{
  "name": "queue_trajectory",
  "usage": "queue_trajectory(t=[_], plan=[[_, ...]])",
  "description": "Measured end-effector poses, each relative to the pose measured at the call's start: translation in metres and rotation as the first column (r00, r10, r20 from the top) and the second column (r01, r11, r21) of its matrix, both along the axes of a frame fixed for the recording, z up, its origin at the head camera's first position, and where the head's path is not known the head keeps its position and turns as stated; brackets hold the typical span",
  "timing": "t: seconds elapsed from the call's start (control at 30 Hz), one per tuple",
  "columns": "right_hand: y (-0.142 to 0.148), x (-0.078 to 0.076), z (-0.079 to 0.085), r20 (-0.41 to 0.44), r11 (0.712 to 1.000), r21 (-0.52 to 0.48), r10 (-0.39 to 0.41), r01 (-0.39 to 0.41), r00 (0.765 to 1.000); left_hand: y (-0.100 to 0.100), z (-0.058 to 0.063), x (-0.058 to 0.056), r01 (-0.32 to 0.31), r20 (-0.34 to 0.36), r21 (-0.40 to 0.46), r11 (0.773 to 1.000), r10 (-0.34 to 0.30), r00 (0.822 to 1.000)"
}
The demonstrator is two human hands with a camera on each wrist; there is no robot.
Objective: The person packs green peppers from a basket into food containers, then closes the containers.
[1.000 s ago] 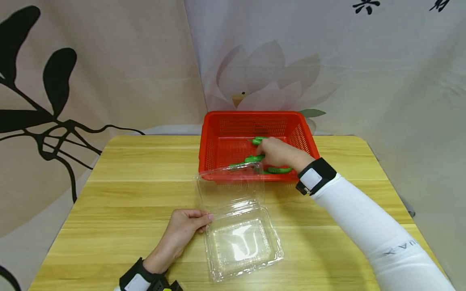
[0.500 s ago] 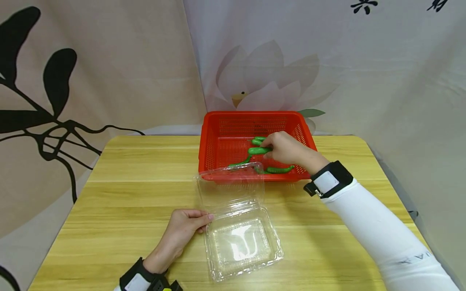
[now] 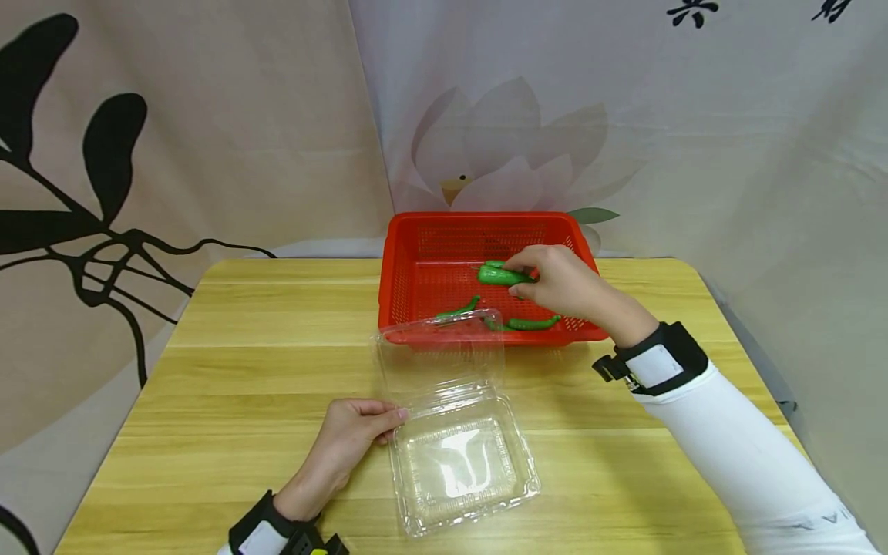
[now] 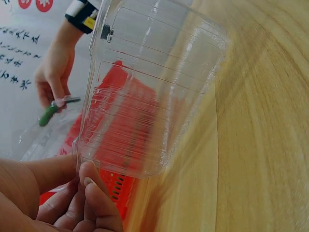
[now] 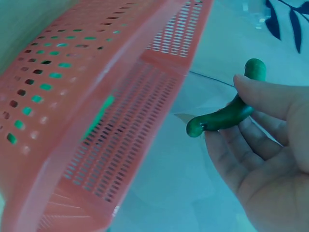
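Note:
My right hand (image 3: 565, 289) holds a green pepper (image 3: 496, 276) over the red basket (image 3: 451, 219). In the right wrist view the curved pepper (image 5: 227, 116) is pinched between the thumb and fingers, beside the basket wall. My left hand (image 3: 350, 439) grips the left edge of a clear plastic clamshell box (image 3: 454, 462), close to its hinge. The box lies with its lid folded back, overlapping the basket's front rim in the head view. Seen from the left wrist, thumb and curled fingers (image 4: 99, 195) pinch the plastic edge.
Several more green peppers lie in the basket, among them one pepper (image 3: 533, 324) near the front wall and another (image 3: 461, 308) behind the lid. The basket stands at the back of the wooden table (image 3: 277, 324), before a printed cloth backdrop (image 3: 277, 116).
My right hand has lifted the pepper from among the others and moved it up and slightly to the right. The left hand and the clamshell box have stayed put.

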State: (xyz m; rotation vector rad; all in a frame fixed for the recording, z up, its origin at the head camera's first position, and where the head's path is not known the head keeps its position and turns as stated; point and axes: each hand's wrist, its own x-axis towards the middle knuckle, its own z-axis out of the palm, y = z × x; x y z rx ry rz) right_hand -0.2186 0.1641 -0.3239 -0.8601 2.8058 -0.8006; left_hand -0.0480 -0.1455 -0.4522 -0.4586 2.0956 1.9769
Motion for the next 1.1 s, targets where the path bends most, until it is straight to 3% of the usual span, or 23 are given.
queue_trajectory(t=[0.17, 0.37, 0.7, 1.1], plan=[[0.004, 0.016, 0.009, -0.026, 0.999, -0.044, -0.001, 0.0, 1.0, 0.0, 0.001, 0.0, -0.003, 0.001, 0.002, 1.0, 0.003, 1.0], [0.007, 0.038, 0.015, -0.092, 0.997, -0.056, 0.051, -0.056, 0.994, 0.0, 0.0, 0.0, -0.002, 0.001, 0.001, 1.0, 0.002, 1.0], [0.0, 0.068, 0.009, -0.242, 0.971, -0.108, 0.183, -0.214, 0.953, 0.0, 0.001, 0.0, 0.004, -0.001, 0.008, 1.0, -0.004, 1.0], [-0.019, 0.099, -0.007, -0.221, 0.942, -0.088, 0.299, -0.324, 0.929, -0.001, 0.001, 0.0, 0.005, -0.002, 0.006, 1.0, -0.005, 1.0]])
